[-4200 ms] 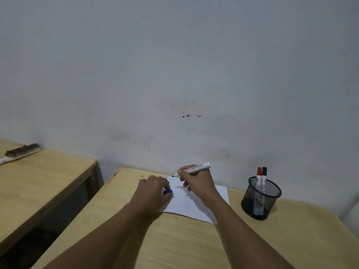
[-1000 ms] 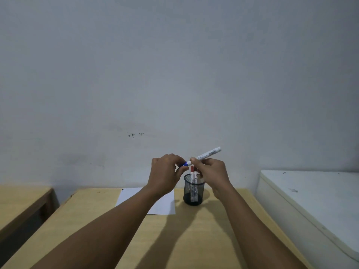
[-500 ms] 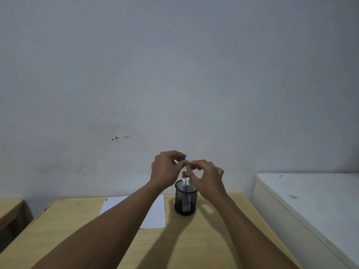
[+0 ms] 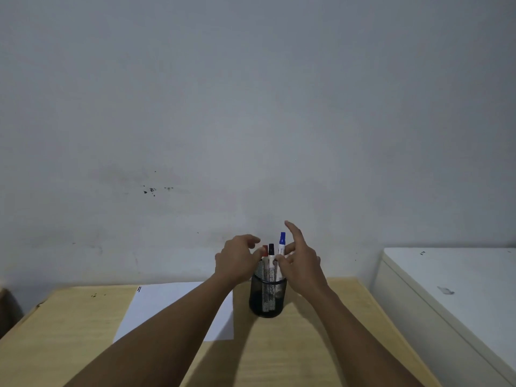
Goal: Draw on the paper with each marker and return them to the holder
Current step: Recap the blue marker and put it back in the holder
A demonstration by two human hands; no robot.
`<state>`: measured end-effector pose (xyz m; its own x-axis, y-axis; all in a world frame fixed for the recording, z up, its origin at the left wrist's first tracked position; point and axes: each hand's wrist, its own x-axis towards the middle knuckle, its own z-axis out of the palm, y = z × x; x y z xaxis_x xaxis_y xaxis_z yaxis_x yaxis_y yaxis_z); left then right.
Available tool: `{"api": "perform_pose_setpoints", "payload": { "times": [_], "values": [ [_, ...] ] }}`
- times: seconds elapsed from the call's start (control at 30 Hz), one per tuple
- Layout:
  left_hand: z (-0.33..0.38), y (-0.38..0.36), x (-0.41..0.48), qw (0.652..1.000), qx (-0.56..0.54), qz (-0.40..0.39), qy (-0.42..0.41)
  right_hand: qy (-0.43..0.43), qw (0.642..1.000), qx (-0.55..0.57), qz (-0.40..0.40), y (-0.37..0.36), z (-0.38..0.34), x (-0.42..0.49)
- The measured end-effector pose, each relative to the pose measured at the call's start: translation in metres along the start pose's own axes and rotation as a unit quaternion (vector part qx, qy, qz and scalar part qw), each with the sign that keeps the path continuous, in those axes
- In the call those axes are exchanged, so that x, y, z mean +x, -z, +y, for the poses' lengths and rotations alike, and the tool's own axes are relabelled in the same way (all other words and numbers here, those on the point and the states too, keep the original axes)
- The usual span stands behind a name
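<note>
A black mesh holder (image 4: 267, 298) stands on the wooden desk (image 4: 293, 347), right of the white paper (image 4: 156, 308). Three capped markers stand in it: red (image 4: 264, 251), black (image 4: 271, 249) and blue (image 4: 282, 241), with the blue cap riding highest. My right hand (image 4: 303, 263) hovers just right of the holder with its fingers spread and its thumb beside the blue marker's barrel. On the holder's left, my left hand (image 4: 237, 261) hangs loosely open, its fingertips near the red marker. Small pen marks show at the paper's top left corner.
A white cabinet top (image 4: 452, 286) sits right of the desk, slightly higher. A grey wall (image 4: 251, 135) rises directly behind the desk. The edge of another desk shows at the far left.
The blue marker was capped with both hands above the holder and now stands inside it. Both hands have opened. The view has swung right from the paper to the holder.
</note>
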<state>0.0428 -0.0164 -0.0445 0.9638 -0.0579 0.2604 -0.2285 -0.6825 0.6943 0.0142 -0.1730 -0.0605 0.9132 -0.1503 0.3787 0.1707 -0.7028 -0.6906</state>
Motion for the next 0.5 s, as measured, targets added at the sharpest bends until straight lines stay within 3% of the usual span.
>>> {"api": "perform_pose_setpoints", "payload": {
  "times": [0.13,0.5],
  "values": [
    [-0.007,-0.009,0.002,1.0,-0.009,-0.029,0.002,0.003,0.997,-0.075,-0.013,-0.006,0.006,0.0],
    [-0.009,-0.022,0.014,0.993,-0.115,-0.002,0.029,0.006,0.998,-0.067,-0.014,-0.011,0.011,0.002]
  ]
}}
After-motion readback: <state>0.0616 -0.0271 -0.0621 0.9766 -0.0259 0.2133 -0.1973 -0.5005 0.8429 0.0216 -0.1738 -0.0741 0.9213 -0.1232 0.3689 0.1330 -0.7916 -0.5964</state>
